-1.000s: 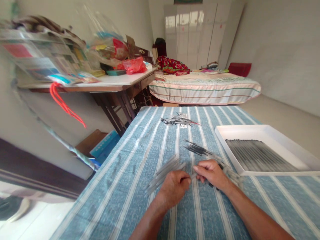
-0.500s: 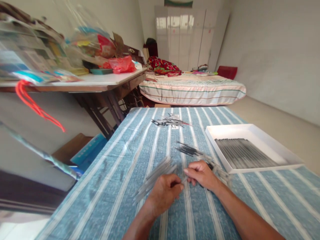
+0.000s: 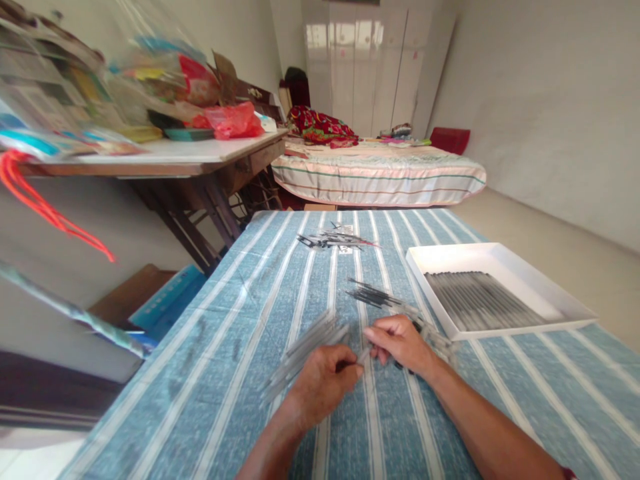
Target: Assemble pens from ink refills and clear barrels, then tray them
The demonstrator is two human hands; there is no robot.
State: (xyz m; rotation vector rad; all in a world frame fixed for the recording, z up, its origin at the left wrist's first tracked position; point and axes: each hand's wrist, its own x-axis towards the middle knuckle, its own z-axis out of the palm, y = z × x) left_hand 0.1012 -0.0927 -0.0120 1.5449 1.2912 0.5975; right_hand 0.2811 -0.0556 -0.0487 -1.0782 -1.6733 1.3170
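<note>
My left hand (image 3: pixel 327 377) is closed in a pinch near the middle of the table. A slim translucent plastic tube (image 3: pixel 365 355) spans the small gap to my right hand (image 3: pixel 400 341), whose thumb and fingers pinch its other end. Beside my left hand, partly behind it, lies a loose pile of grey translucent tubes (image 3: pixel 310 343). A bunch of thin black rods (image 3: pixel 371 293) lies just beyond my right hand. Clear and black pieces (image 3: pixel 440 343) show past that hand and are partly hidden by it.
A blue striped cloth (image 3: pixel 220 373) covers the table. At right stands a shallow white box (image 3: pixel 453 257) holding a row of dark slender sticks (image 3: pixel 483 300). Small black and clear parts (image 3: pixel 335 239) lie at the far end. A cluttered side table (image 3: pixel 200 163) stands left; beyond is a bed (image 3: pixel 380 183).
The view has shifted slightly, so most things sit a little further left and higher. Both hands keep their pinch on the tube, with little visible movement.
</note>
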